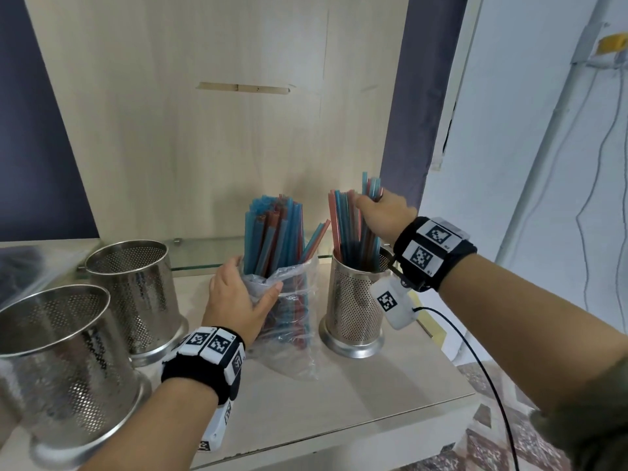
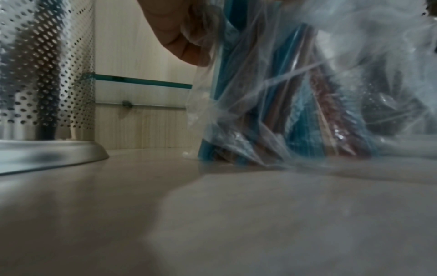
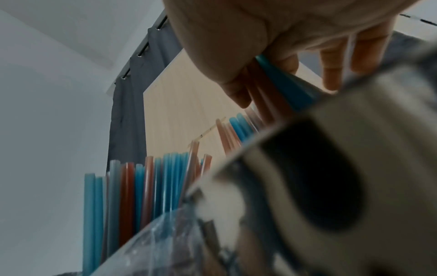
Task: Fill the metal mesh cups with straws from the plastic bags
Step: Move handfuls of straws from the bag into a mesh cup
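Note:
A clear plastic bag of blue and red straws stands upright on the shelf, and my left hand grips it around the middle. The left wrist view shows the same bag from low down with my left fingers against it. To its right stands a perforated metal cup partly filled with straws. My right hand holds a small bunch of straws with their lower ends inside that cup. In the right wrist view my right fingers curl round those straws.
Two more metal mesh cups stand at the left, one behind and one near the front edge. A glass ledge runs along the wooden back panel. A black cable hangs from my right wrist.

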Tool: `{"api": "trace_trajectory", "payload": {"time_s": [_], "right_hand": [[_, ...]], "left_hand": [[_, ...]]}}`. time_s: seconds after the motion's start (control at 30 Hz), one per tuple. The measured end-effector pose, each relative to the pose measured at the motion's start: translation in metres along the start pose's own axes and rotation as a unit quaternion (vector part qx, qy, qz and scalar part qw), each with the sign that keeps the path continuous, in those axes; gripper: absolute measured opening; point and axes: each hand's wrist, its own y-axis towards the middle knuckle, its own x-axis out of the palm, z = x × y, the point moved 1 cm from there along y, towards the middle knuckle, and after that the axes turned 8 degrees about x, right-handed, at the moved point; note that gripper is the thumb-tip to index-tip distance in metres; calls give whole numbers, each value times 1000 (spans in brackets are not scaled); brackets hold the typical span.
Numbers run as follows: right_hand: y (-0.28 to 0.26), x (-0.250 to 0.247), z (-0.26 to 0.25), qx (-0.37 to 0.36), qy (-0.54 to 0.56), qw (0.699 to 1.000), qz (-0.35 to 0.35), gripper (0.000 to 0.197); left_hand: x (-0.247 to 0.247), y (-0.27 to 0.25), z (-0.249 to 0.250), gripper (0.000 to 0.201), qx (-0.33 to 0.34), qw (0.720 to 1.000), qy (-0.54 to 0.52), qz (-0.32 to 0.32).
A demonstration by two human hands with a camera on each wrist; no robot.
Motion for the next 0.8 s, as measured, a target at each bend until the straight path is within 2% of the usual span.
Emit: {"api": "trace_trajectory", "payload": {"time_s": [0.13,0.33,0.43,0.5,0.6,0.7,0.8], "right_hand": [[-4,3,6,5,-41,999,-14,69],[-16,-1,27,-9,90,987,-132,102],[-27,-4,48,-55,124,975,-175,130],[-40,-3,65,-90,151,968,-177,130],[-49,10,84,-135,158,964,-168,104],[-36,30,96,-144,138,967,-158,117],[-27,38,90,-152,137,965,-162,109]], "left_hand": [[0,0,1,84,-2,1000,3,-2],[0,-1,3,85,-9,1000,8,-5],[-1,-1,3,85,-9,1000,8,-5],[0,-1,4,85,-10,1000,10,-2],[0,-2,4,86,-16,1000,12,-2],[0,-2,4,86,-19,1000,17,-5],[-1,-2,6,87,-24,999,22,-4]]}}
